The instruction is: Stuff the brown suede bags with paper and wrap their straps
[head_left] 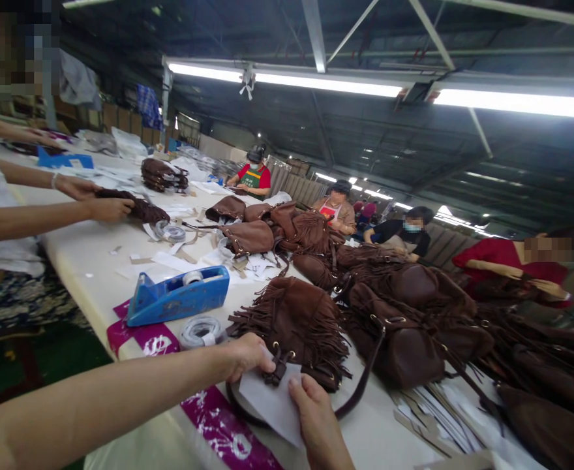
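A brown fringed leather bag (294, 320) lies on the table in front of me, its eyeleted opening towards me and its strap (362, 385) looping round the near side. My left hand (250, 358) is closed on the upper left edge of a sheet of white paper (272, 401), right beside the bag's dark drawstring end (278, 370). Between thumb and fingers, my right hand (314, 411) pinches the paper's right edge. The sheet is tilted, just below the bag's opening.
A blue tape dispenser (177, 297) and a roll of clear ties or tape (201, 331) stand to the left. Brown bags (389, 313) are heaped on the right, with paper strips (426, 418) below. A co-worker's hands (104, 202) hold a dark fringed piece at left.
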{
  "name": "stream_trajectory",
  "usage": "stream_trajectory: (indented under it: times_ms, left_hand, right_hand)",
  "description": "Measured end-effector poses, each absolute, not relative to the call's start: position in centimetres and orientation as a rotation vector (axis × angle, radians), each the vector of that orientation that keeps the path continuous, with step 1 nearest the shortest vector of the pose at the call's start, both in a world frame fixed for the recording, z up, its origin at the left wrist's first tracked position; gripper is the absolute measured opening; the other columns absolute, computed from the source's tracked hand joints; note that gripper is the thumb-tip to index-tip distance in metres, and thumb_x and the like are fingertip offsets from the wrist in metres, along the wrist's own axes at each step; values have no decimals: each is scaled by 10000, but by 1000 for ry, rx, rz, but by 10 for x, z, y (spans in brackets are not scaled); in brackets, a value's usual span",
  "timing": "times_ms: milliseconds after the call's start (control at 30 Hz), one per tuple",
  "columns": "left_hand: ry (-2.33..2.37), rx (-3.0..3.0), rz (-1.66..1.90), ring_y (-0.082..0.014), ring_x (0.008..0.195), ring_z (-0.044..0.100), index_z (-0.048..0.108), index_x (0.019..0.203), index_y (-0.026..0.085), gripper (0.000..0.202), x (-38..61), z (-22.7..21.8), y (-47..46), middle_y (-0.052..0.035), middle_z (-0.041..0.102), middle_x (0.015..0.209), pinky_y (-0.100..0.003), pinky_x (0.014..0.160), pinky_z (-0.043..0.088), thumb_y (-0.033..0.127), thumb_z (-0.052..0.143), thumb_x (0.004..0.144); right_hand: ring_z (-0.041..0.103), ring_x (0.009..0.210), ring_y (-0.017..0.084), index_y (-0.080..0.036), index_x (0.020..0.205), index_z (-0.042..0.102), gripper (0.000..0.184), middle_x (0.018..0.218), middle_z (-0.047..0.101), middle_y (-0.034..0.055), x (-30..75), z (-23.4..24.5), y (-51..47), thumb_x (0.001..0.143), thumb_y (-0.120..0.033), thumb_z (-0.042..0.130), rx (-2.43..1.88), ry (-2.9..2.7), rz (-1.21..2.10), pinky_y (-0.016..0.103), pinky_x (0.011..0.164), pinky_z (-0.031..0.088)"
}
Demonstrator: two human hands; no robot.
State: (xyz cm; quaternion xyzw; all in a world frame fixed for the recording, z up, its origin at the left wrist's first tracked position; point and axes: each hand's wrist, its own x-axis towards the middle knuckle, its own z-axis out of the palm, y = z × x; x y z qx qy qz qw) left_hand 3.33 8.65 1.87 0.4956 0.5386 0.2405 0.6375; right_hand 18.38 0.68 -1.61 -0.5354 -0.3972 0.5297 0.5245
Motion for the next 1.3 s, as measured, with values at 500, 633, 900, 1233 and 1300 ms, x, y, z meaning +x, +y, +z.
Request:
stream_trajectory:
  times_ms: [500,633,900,1233,1300]
  left_hand:
    - [1198,1212,563,-124,509,492,592,709,162,265,28,20,79,54,525,538,-216,475,368,157,784,527]
    - [1209,1249,548,-113,500,470,584,716,160,258,29,21,74,58,511,542,-207,467,347,122,754,526]
    - [1215,1331,550,-103,521,437,571,720,166,239,30,25,68,69,472,555,-191,461,290,61,636,515]
    - [1129,1290,608,-108,543,440,567,661,165,233,32,25,68,67,505,553,-196,468,285,38,645,483]
    - [1111,1209,617,-104,518,448,550,673,166,208,33,23,67,67,504,549,-198,477,323,49,623,518]
  right_hand:
    - [714,825,201,-117,954,725,287,906,761,94,200,18,6,674,-145,781,-1015,-773,1917,271,772,546]
    - [707,686,183,-134,883,722,299,776,762,68,189,6,9,614,-180,841,-1128,-750,1785,258,673,543]
    - [679,644,160,-130,893,714,253,773,756,67,186,18,9,720,-309,760,-1192,-713,1846,227,605,506]
    - [531,507,114,-156,790,659,315,603,625,-13,186,15,11,671,-438,734,-1397,-928,1651,203,472,425]
    - [519,530,115,-157,758,635,335,596,599,-25,184,14,11,636,-450,743,-1430,-1002,1542,211,486,437]
